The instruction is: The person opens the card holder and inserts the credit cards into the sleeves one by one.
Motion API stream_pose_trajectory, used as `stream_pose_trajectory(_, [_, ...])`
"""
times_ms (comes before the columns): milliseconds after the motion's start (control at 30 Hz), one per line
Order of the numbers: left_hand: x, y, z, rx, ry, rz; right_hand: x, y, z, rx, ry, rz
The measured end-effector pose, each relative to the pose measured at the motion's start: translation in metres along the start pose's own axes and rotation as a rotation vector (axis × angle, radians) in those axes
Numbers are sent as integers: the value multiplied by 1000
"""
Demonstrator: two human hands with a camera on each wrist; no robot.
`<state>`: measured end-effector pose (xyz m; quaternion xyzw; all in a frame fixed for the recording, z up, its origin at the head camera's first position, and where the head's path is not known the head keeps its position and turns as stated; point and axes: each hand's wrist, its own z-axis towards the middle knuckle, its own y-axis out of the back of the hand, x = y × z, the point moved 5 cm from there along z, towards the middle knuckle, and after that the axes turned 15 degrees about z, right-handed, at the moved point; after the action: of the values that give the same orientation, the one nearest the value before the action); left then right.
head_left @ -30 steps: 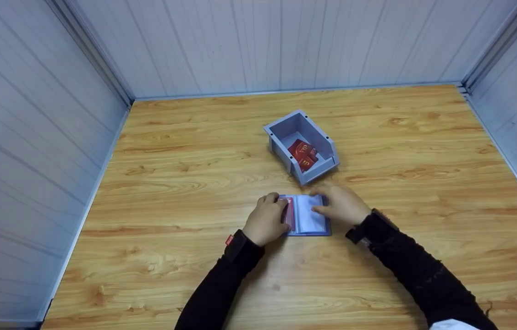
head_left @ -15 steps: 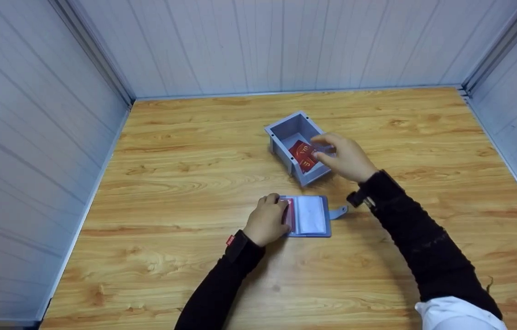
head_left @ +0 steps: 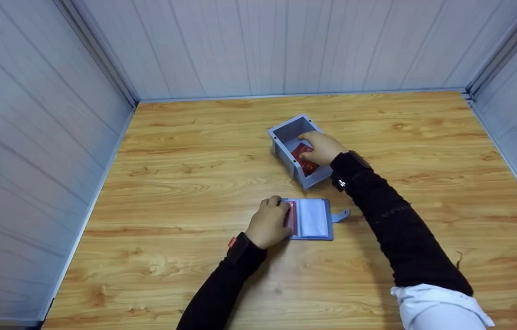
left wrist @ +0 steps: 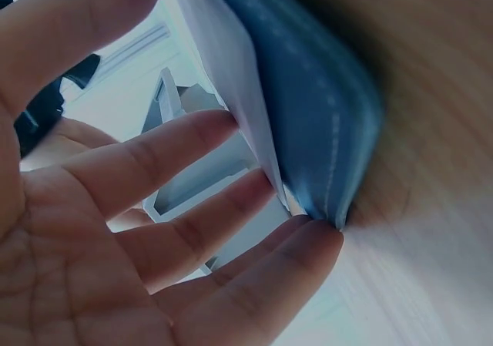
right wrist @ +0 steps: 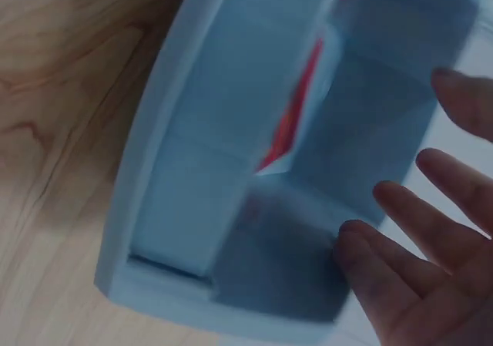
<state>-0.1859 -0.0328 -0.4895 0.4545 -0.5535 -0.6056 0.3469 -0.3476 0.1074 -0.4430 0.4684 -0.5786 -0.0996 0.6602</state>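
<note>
Across the grey open-fronted storage bin [head_left: 284, 156], the right hand [head_left: 321, 147] had shifted from the 3 o'clock edge to over the interior. Its fingers were spread, thumb apart, pinching nothing. Beneath them, toward the bin's 6 o'clock end, lay red gold-lettered cards [head_left: 308, 167], partly hidden. The left hand [head_left: 266, 224] lay on the 9 o'clock side of the open blue card holder [head_left: 330, 224], fingers parted and touching its edge. Beside it showed a red insert [head_left: 292, 220]; pale sleeves [head_left: 314, 217] filled the 3 o'clock half, with the snap strap [head_left: 342, 215] beyond. The bin stood at 12 o'clock from the holder, near but apart.

Thin, overlapping cards could have clung and lifted together, or slipped from the fingertips; the sleeves could have flopped over had the left hand eased off. Against the earlier frame, less lettering showed, while left hand and holder matched.
</note>
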Motion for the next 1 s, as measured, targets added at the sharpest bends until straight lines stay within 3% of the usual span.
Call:
stream_pose_trajectory(167, [-1, -1, 0, -6, -1, 1, -8, -15, 16, 63, -26, -50])
stream_pose_trajectory(433, [-2, 1, -1, -21, -5, -3, -23, -34, 31, 68, -7, -120])
stream_pose_trajectory(600, [-1, 1, -1, -27, -9, -3, -30, -38, 32, 65, -18, -128])
stream_pose_trajectory(1000, [-2, 2, -2, -36, -7, 21, -14, -36, 21, 43, -62, -301])
